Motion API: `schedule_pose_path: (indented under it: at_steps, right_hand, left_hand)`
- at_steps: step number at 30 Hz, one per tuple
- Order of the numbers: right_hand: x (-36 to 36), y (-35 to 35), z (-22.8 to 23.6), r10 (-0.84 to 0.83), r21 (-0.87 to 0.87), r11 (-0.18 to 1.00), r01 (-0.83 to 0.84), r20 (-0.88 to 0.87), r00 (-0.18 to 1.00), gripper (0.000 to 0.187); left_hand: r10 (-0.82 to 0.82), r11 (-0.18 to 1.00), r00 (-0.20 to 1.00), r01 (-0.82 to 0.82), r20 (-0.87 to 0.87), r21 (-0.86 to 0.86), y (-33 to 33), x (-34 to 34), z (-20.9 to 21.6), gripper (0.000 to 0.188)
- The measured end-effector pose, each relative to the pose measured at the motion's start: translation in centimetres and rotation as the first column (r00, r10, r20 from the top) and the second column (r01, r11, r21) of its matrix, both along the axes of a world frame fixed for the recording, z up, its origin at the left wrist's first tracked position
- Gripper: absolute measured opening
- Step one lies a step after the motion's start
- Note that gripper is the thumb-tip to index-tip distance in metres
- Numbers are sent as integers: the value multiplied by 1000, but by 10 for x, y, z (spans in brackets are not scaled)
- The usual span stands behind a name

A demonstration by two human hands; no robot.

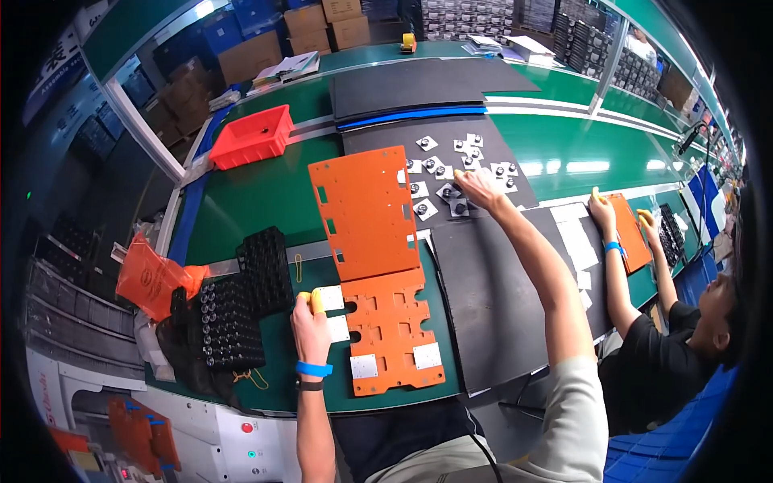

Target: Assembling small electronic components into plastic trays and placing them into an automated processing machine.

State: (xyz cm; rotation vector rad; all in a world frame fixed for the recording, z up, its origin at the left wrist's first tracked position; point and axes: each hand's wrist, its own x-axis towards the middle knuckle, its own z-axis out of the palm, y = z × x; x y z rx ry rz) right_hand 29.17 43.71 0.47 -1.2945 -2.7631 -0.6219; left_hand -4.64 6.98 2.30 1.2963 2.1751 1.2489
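- Orange jig plate, the lower of two orange plates, lies flat on the green workbench right in front of the person; it has cut-out slots and small pale square pieces set in several of its pockets.
- Left hand rests at the left edge of this jig plate, yellow-tipped fingers curled together onto a pale square piece sitting there; whether it is pinched or only pressed down cannot be told.
- A blue band and a dark band circle the left wrist.
- Larger orange plate lies just beyond the jig plate, touching or nearly touching its far edge, and tilts slightly to the left.
- Right hand is stretched out well beyond and to the right of the jig plate, fingers bent down among scattered small square parts on a dark mat; how firmly they close, and on what, is too small to tell.
- Black foam sheet lies just right of the jig plate, under the right forearm.
- Two black trays of small dark cylindrical parts sit just left of the jig plate, with an orange plastic bag farther left.
- Red bin stands far beyond and to the left of the jig plate.
- A co-worker in a black shirt, well to the right of the jig plate, has both hands on another orange plate.
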Motion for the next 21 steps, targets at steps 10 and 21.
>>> schedule_pose_path:
  at_steps: [10, 21]
  right_hand:
    - [-15, 25, -33, 121, 281, 944, -176, 201, 972, 22]
    - [-23, -52, 26, 216, 74, 976, -203, -259, 942, 16]
  left_hand:
    - [-48, 996, 996, 42, 72, 77, 15, -13, 3, 14]
    - [-127, 992, 691, 82, 712, 98, 24, 0, -13, 25]
